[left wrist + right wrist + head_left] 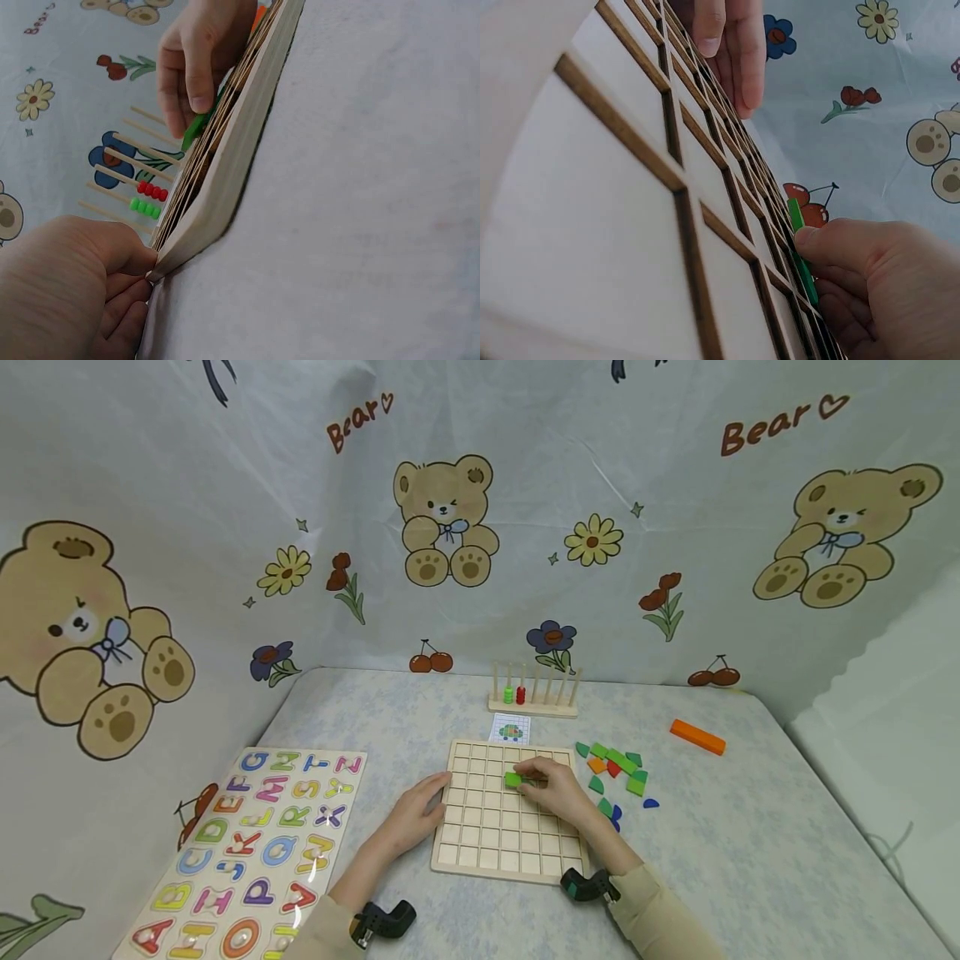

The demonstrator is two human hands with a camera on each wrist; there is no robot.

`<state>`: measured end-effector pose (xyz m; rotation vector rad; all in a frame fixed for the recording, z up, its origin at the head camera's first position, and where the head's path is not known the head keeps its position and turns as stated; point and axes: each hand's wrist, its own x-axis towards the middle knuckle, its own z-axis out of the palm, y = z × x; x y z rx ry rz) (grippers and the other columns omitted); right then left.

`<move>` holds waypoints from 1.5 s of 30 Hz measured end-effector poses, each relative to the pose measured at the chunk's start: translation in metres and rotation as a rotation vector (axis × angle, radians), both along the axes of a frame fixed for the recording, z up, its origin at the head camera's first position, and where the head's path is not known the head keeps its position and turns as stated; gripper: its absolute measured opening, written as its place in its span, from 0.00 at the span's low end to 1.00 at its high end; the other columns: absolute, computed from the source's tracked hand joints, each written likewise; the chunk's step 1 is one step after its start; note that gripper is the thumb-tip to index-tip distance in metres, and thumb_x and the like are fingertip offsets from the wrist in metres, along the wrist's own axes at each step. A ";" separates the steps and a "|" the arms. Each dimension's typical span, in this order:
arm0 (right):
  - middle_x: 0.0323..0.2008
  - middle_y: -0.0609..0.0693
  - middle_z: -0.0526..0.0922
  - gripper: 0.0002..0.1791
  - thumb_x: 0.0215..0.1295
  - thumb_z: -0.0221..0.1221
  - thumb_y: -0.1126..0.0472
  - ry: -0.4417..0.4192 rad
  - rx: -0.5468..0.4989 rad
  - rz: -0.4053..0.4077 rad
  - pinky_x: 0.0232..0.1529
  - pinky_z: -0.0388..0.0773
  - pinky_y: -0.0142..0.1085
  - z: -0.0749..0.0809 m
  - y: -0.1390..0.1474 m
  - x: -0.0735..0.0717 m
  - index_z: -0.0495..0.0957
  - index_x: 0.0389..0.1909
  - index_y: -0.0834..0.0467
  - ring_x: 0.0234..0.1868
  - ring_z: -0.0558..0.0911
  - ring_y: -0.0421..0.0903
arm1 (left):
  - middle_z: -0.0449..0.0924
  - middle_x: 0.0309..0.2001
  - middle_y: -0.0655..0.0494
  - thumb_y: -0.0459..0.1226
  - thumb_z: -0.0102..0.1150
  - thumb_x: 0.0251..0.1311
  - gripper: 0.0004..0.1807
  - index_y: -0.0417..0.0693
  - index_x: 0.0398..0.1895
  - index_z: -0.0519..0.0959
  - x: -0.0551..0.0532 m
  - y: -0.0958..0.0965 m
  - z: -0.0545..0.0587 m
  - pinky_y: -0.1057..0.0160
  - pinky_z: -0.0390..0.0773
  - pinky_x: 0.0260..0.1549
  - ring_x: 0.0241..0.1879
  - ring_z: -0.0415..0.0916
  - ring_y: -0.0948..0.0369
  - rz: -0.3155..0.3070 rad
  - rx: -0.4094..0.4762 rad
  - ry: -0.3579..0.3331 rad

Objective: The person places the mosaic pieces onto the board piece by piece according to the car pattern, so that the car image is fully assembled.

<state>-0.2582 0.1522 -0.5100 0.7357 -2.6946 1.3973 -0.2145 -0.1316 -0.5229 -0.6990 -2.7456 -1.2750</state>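
My right hand is over the upper right part of a square wooden grid board. Between its thumb and fingers it pinches a green tile, which shows edge-on at the grid in the right wrist view. My left hand holds the board's left edge, thumb and fingers meeting at the rim in the left wrist view. Just behind the board lies a small picture card with a green shape drawn on a grid.
Loose green, orange, red and blue tiles lie right of the board, with an orange bar beyond. A wooden peg rack with green and red beads stands at the back. An alphabet puzzle board covers the left side.
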 end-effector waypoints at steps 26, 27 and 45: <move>0.42 0.47 0.81 0.15 0.57 0.65 0.66 0.180 0.096 0.063 0.42 0.79 0.35 -0.001 -0.003 0.000 0.81 0.47 0.60 0.43 0.79 0.45 | 0.61 0.67 0.42 0.30 0.51 0.64 0.28 0.36 0.68 0.62 -0.001 0.000 -0.003 0.51 0.60 0.64 0.66 0.58 0.49 0.000 -0.008 -0.007; 0.42 0.47 0.81 0.15 0.57 0.65 0.66 0.188 0.103 0.063 0.41 0.79 0.35 -0.001 -0.003 0.000 0.81 0.47 0.60 0.43 0.79 0.44 | 0.61 0.67 0.42 0.30 0.51 0.64 0.28 0.36 0.68 0.62 -0.001 0.000 -0.003 0.51 0.60 0.64 0.67 0.57 0.50 0.003 -0.008 -0.011; 0.48 0.62 0.79 0.18 0.65 0.59 0.63 -0.081 -0.187 0.004 0.48 0.78 0.40 0.046 0.016 0.004 0.76 0.52 0.68 0.49 0.78 0.56 | 0.62 0.67 0.45 0.32 0.51 0.65 0.28 0.39 0.68 0.62 -0.001 0.000 -0.002 0.54 0.59 0.64 0.67 0.57 0.52 0.015 -0.025 -0.021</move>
